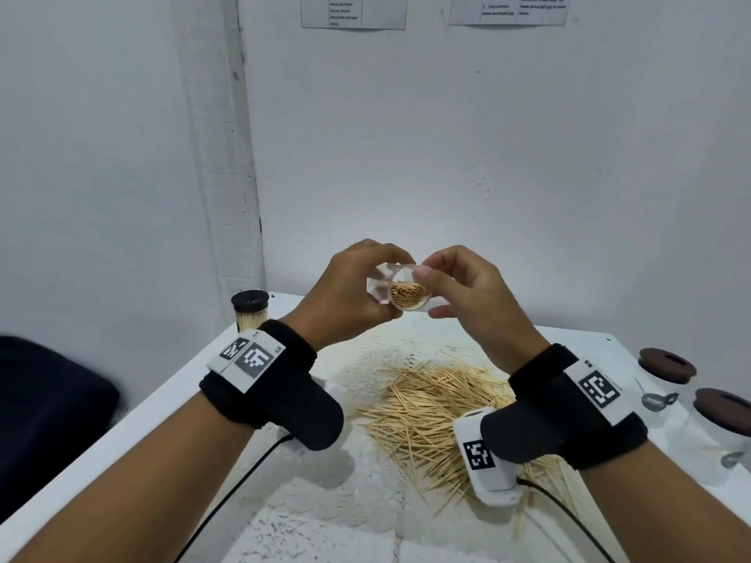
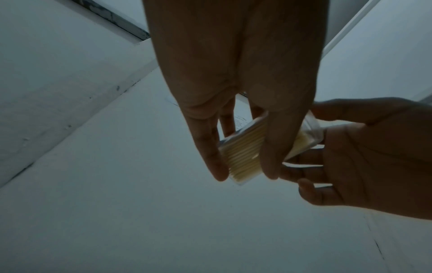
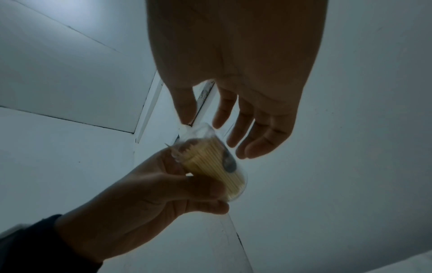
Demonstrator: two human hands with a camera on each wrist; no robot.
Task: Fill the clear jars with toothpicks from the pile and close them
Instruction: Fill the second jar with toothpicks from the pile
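My left hand (image 1: 365, 286) grips a small clear jar (image 1: 408, 296) in the air above the table, tilted so its open mouth faces me. A bunch of toothpicks fills part of the jar (image 3: 210, 162); the packed sticks also show through its wall (image 2: 243, 157) in the left wrist view. My right hand (image 1: 430, 292) is at the jar's mouth, thumb touching the rim, the other fingers loosely spread beside it. The loose toothpick pile (image 1: 430, 404) lies on the table below both wrists.
A full jar with a black lid (image 1: 250, 314) stands at the table's back left corner. Two clear jars with brown lids (image 1: 666, 375) (image 1: 723, 424) stand at the right edge. A white lace cloth (image 1: 365, 501) covers the table. White walls close in behind and to the left.
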